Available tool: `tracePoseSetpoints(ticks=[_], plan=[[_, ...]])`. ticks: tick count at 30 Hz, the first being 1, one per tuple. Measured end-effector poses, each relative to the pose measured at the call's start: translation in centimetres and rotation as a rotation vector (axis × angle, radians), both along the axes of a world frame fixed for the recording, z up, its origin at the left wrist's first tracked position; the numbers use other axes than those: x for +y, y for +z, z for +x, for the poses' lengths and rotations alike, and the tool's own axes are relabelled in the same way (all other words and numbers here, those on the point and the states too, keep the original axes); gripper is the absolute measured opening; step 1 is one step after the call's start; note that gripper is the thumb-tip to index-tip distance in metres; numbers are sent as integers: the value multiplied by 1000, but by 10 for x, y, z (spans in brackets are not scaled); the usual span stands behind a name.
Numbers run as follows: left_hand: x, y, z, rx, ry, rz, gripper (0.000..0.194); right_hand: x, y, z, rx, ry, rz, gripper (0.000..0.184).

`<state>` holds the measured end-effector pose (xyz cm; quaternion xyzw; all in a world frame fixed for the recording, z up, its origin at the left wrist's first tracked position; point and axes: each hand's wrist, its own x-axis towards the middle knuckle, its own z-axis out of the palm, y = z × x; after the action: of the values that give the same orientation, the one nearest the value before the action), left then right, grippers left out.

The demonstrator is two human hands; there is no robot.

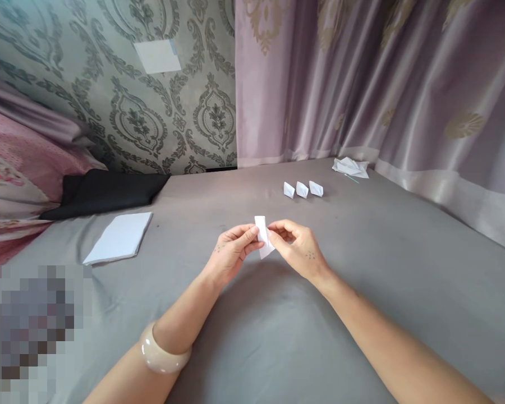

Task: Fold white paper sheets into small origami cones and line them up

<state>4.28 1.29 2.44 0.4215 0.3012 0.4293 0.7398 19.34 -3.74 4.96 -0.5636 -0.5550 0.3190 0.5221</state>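
A narrow strip of folded white paper is held upright, slightly tilted, between my two hands above the grey sheet. My left hand pinches its left edge between thumb and fingers. On the opposite side, my right hand grips the paper with thumb and forefinger, near a slanted lower fold. Beyond my hands, three small folded white paper pieces stand in a row on the sheet. The fingertips behind the paper are partly hidden.
A stack of white paper lies at left, before a black cloth. Crumpled white papers and a thin bluish stick rest at the back right, near the curtain. The lower left corner is blurred out.
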Motion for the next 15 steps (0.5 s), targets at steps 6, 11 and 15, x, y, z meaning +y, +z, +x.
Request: tracePoseSetpoints(ticks=[6, 11, 15], plan=[[-2, -1, 0, -21, -20, 49, 19, -1, -3, -2, -15, -39, 42, 13], [-5, 0, 1, -3, -38, 95, 19, 0, -3, -3, -39, -60, 114, 17], [-7, 4, 2, 22, -62, 95, 18, -1, -2, -5, -43, -42, 172, 16]])
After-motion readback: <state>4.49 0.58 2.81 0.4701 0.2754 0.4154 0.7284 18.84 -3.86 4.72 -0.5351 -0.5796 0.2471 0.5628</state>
